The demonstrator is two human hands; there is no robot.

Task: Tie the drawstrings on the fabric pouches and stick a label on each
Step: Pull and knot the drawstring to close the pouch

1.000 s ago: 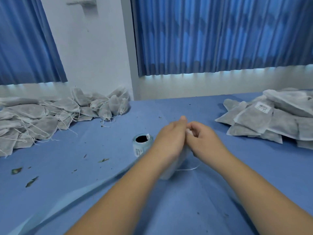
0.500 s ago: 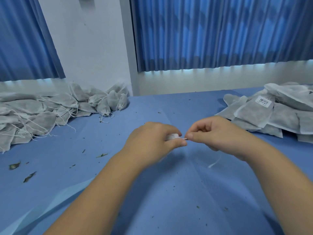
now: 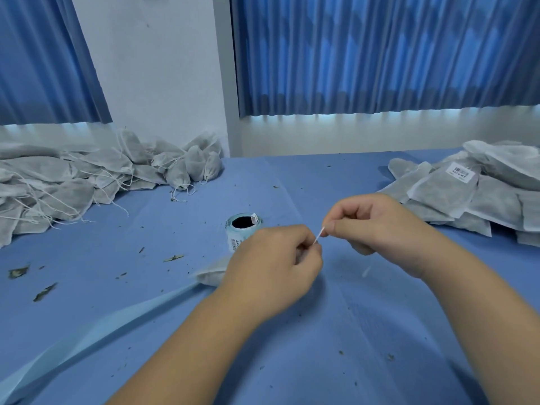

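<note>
My left hand [image 3: 274,264] curls over a grey fabric pouch [image 3: 211,274], which is mostly hidden beneath it, only a pale corner showing at its left. A short stretch of white drawstring [image 3: 318,236] runs taut between both hands. My right hand [image 3: 377,229] pinches the string's upper end between thumb and forefinger. A loose string end [image 3: 366,270] hangs blurred below the right hand. The label roll [image 3: 242,230] stands upright just behind my left hand, a label peeled at its rim.
A heap of untied pouches with loose strings [image 3: 73,182] fills the far left of the blue table [image 3: 292,346]. Labelled flat pouches [image 3: 467,194] are stacked at the far right. A pale liner strip [image 3: 96,337] trails toward the near left. Leaf crumbs scatter the cloth.
The hands, pressed together a second ago, have drawn apart. My right hand rose and moved right, pulling the drawstring taut. The label roll shows again behind my left hand.
</note>
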